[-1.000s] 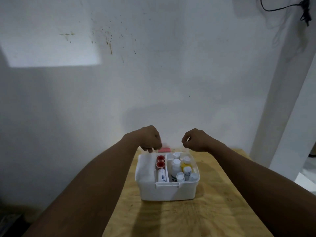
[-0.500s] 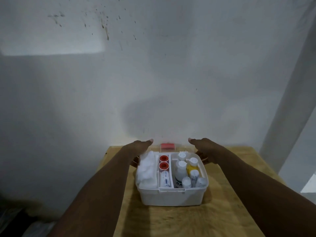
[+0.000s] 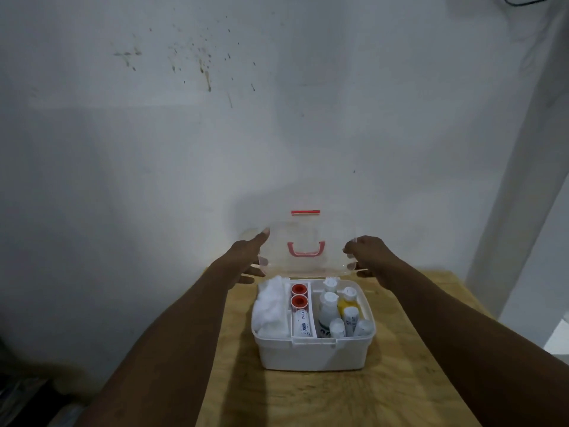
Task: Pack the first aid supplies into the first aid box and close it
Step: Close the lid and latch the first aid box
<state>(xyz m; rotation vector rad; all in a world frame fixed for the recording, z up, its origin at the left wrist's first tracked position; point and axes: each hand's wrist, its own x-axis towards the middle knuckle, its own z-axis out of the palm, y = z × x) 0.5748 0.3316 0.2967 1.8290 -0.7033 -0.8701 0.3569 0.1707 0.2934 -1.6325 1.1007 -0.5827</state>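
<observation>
Both your hands grip the clear lid, standing upright over the packed box.

Your left hand (image 3: 246, 257) clasps the left edge of the transparent lid (image 3: 308, 241) and your right hand (image 3: 366, 254) its right edge, at frame centre. The lid's pink handle (image 3: 305, 249) faces you. Just below, the white first aid box (image 3: 312, 354) sits open on the wooden table (image 3: 400, 380), holding white gauze (image 3: 271, 306), two red-capped rolls (image 3: 299, 295) and small bottles (image 3: 337, 309).

Dim, bluish, soft focus; wide-angle edge bending; arm shadows on table (image 3: 400, 380).
</observation>
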